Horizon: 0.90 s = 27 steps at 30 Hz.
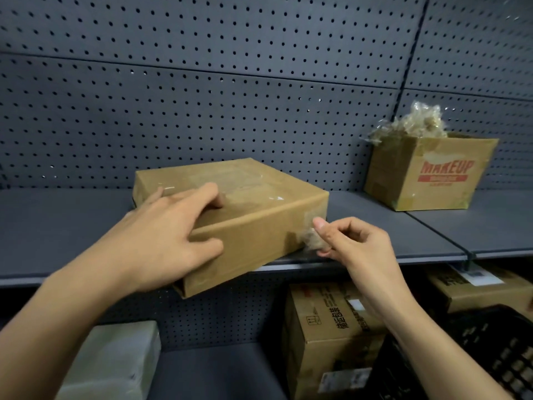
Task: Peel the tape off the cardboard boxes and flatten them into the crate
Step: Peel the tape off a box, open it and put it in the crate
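At shelf (375, 226) edge, left hand (170, 235), fingers spread, is bracing the carton (253, 203); right hand (354, 246) is pinching crumpled tape (310, 238). Low, steady pull advised.

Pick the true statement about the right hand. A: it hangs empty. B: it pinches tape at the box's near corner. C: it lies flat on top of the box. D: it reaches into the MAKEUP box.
B: the right hand pinches crumpled tape at the flat box's corner; the left hand steadies it.
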Each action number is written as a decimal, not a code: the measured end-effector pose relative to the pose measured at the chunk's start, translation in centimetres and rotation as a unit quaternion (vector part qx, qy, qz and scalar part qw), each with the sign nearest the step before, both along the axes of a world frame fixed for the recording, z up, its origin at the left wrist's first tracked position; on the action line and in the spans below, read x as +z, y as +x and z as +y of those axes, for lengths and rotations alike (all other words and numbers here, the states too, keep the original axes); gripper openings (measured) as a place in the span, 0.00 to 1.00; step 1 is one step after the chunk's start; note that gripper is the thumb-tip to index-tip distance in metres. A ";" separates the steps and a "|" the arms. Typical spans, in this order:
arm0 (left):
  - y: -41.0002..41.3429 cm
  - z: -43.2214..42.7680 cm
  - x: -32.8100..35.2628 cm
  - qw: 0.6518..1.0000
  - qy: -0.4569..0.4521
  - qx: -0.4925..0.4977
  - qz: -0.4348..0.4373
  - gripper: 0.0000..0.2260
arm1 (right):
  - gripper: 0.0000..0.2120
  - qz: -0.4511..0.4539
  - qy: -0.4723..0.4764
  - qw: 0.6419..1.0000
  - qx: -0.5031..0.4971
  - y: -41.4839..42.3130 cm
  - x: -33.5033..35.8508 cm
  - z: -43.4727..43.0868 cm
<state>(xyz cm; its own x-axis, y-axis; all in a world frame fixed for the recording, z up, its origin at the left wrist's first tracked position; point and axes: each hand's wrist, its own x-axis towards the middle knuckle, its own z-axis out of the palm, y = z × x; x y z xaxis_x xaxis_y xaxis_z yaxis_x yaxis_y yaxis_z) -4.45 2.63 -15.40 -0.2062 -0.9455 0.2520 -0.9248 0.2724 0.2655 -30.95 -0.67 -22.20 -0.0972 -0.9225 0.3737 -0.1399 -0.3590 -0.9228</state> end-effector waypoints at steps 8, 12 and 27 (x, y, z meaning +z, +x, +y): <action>-0.1 0.0 0.2 0.992 -0.060 0.071 -0.085 0.14 | 0.11 0.037 -0.019 0.999 -0.015 -1.7 -1.0 -0.3; -1.0 -0.6 0.2 0.983 -0.117 0.113 -0.081 0.13 | 0.16 0.061 -0.045 0.997 -0.018 -1.8 -0.6 -0.6; -4.7 -3.6 -1.6 0.950 -0.215 0.099 -0.206 0.31 | 0.11 0.197 -0.065 0.971 -0.116 0.4 -1.1 -2.2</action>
